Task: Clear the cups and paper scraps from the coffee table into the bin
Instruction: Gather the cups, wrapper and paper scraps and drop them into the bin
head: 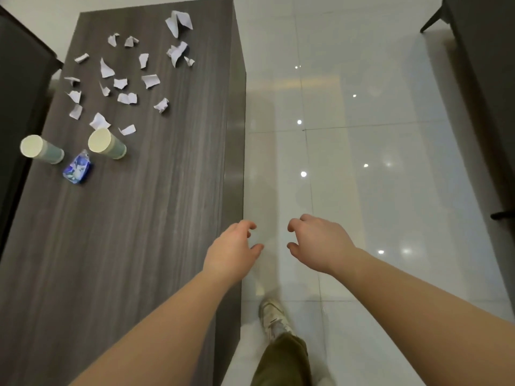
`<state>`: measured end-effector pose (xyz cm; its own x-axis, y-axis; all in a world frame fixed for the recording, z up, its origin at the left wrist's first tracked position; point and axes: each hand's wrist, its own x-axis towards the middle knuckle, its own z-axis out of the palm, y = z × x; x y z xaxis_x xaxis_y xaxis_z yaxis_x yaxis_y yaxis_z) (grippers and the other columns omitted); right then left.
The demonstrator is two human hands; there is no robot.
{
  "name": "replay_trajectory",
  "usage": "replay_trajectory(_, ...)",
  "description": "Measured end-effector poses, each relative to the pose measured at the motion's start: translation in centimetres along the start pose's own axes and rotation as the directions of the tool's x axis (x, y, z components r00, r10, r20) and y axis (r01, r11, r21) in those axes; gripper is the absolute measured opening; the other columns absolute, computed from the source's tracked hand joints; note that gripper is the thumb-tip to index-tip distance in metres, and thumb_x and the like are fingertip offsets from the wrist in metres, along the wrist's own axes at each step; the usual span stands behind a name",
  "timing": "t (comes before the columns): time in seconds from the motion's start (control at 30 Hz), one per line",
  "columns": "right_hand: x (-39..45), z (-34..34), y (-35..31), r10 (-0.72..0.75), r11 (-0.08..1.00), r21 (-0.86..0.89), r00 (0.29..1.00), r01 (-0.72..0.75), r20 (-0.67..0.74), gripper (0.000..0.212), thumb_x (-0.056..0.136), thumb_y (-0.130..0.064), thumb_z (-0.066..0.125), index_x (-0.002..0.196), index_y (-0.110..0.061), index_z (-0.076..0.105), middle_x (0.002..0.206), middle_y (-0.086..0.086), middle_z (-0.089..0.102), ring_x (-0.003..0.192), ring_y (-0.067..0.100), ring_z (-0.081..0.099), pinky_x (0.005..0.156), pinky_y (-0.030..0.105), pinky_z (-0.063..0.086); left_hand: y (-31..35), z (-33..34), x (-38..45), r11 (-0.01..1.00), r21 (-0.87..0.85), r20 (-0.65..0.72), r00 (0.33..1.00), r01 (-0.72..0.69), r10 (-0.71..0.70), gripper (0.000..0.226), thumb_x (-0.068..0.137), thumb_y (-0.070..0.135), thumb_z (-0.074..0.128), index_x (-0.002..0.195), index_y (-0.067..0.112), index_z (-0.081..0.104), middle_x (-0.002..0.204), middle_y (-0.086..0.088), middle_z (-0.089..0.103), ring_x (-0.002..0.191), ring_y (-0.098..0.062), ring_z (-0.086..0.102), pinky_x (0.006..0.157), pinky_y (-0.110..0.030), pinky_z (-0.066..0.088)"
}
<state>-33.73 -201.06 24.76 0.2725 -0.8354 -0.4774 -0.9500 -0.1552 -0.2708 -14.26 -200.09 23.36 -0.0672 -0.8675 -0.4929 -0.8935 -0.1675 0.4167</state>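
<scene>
A blue and white crumpled wrapper (pixel 77 169) lies on the tabletop (pixel 133 218) near its left edge. The tabletop is dark grey with a wood grain running along its length. To the right of the tabletop, the floor (pixel 376 162) consists of glossy white tiles that reflect several ceiling lights. A white shoe (pixel 274 320) stands on the floor just beside the right edge of the tabletop, with an olive trouser leg (pixel 284 360) above it. A dark piece of furniture (pixel 19 87) runs along the left edge of the tabletop. A second dark piece of furniture (pixel 485 79) stands at the upper right, well apart from the tabletop.
</scene>
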Motion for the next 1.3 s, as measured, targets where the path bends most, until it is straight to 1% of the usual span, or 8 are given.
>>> replay_trajectory(0.3,7.7,-3.1,4.4,-0.058,0.998,0.017,0.997,0.058,0.044,0.033,0.093,-0.037,0.048,0.121,-0.022,0.055,0.112,0.000,0.058,0.096,0.025,0.060,0.070,0.034,0.044,2.6,-1.2,6.4,0.994,-0.065,-0.002,0.996,0.091,-0.091,0.050,0.087,0.041,0.064,0.131,0.032,0.044,0.121,0.010,0.057,0.104,-0.013,0.059,0.089,-0.040,0.053)
replay_trajectory(0.6,15.9,-9.9,8.3,-0.182,0.978,-0.081,0.977,0.191,0.109,0.029,0.094,-0.035,0.047,0.116,-0.019,0.055,0.106,0.000,0.057,0.092,0.025,0.060,0.072,0.035,0.049,6.2,-6.0,15.1,0.960,-0.191,-0.127,0.964,0.207,-0.233,0.042,0.082,0.041,0.068,0.121,0.031,0.053,0.111,0.010,0.060,0.097,-0.013,0.060,0.087,-0.037,0.051)
replay_trajectory(0.7,18.6,-11.9,8.2,-0.211,0.968,-0.110,0.970,0.224,0.120,0.029,0.094,-0.037,0.046,0.116,-0.021,0.055,0.106,-0.002,0.057,0.092,0.022,0.060,0.072,0.035,0.051,6.4,-7.9,16.6,0.953,-0.213,-0.147,0.957,0.216,-0.250,0.042,0.082,0.043,0.065,0.120,0.033,0.051,0.111,0.012,0.058,0.099,-0.014,0.059,0.088,-0.039,0.050)
replay_trajectory(0.83,23.2,-14.2,5.6,-0.292,0.939,-0.149,0.949,0.308,0.122,0.029,0.093,-0.040,0.047,0.115,-0.023,0.056,0.107,-0.003,0.058,0.091,0.020,0.061,0.072,0.034,0.052,4.2,-11.0,18.0,0.943,-0.226,-0.224,0.929,0.245,-0.296,0.037,0.086,0.046,0.061,0.120,0.036,0.049,0.114,0.015,0.056,0.100,-0.012,0.059,0.086,-0.036,0.050)
replay_trajectory(1.03,31.1,-16.9,-1.8,-0.427,0.875,-0.182,0.891,0.450,0.152,0.030,0.093,-0.039,0.045,0.116,-0.023,0.055,0.108,-0.001,0.059,0.094,0.022,0.061,0.072,0.035,0.053,-2.2,-17.3,19.6,0.911,-0.251,-0.385,0.829,0.329,-0.405,0.035,0.088,0.046,0.057,0.121,0.035,0.050,0.120,0.017,0.052,0.110,-0.009,0.055,0.086,-0.036,0.050)
replay_trajectory(1.17,35.4,-17.6,-7.7,-0.496,0.834,-0.169,0.848,0.525,0.189,0.030,0.092,-0.040,0.049,0.116,-0.021,0.052,0.109,0.003,0.054,0.101,0.027,0.058,0.077,0.037,0.050,-7.2,-21.2,19.7,0.908,-0.150,-0.476,0.776,0.391,-0.413,0.043,0.086,0.042,0.063,0.125,0.028,0.052,0.125,0.008,0.050,0.113,-0.016,0.052,0.089,-0.035,0.048)
replay_trajectory(1.23,37.4,-17.9,-10.5,-0.521,0.816,-0.176,0.832,0.551,0.192,0.034,0.091,-0.041,0.051,0.119,-0.021,0.050,0.112,0.003,0.052,0.105,0.027,0.056,0.079,0.038,0.051,-9.6,-23.1,19.6,0.895,-0.070,-0.498,0.762,0.440,-0.413,0.048,0.083,0.041,0.067,0.126,0.024,0.053,0.130,0.002,0.049,0.118,-0.021,0.050,0.093,-0.038,0.046)
replay_trajectory(1.3,39.0,-17.8,-12.8,-0.542,0.798,-0.178,0.815,0.575,0.205,0.038,0.092,-0.041,0.052,0.123,-0.021,0.047,0.115,0.002,0.050,0.107,0.026,0.053,0.077,0.037,0.050,-12.1,-24.6,19.7,0.862,-0.060,-0.509,0.727,0.504,-0.461,0.053,0.081,0.040,0.071,0.127,0.022,0.053,0.134,-0.003,0.048,0.122,-0.026,0.048,0.095,-0.042,0.044)
